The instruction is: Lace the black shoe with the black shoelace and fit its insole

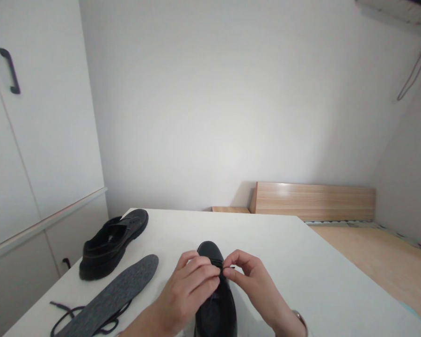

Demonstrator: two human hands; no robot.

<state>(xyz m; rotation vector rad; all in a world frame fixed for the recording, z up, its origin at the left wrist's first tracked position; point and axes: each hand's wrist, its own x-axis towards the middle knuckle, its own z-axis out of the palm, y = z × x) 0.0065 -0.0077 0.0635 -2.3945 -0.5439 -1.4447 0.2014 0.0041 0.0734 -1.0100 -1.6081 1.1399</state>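
A black shoe [215, 311] stands on the white table in front of me, its toe pointing away. My left hand [189, 285] lies over the shoe's left side, fingers bent against the lacing area. On the right, my right hand [250, 276] pinches a thin dark shoelace [233, 267] between thumb and forefinger, with the tip sticking out past the fingers. The two hands' fingertips almost meet over the shoe's tongue. What the left fingertips grip, if anything, is hidden by the hand.
At the table's left edge rests a second black shoe [107, 245]. Nearer me lies a grey insole [115, 295] on top of a loose black shoelace [65, 314]. The white table [284, 299] borders a wooden bed [315, 201] at right and a white cabinet [49, 117] at left.
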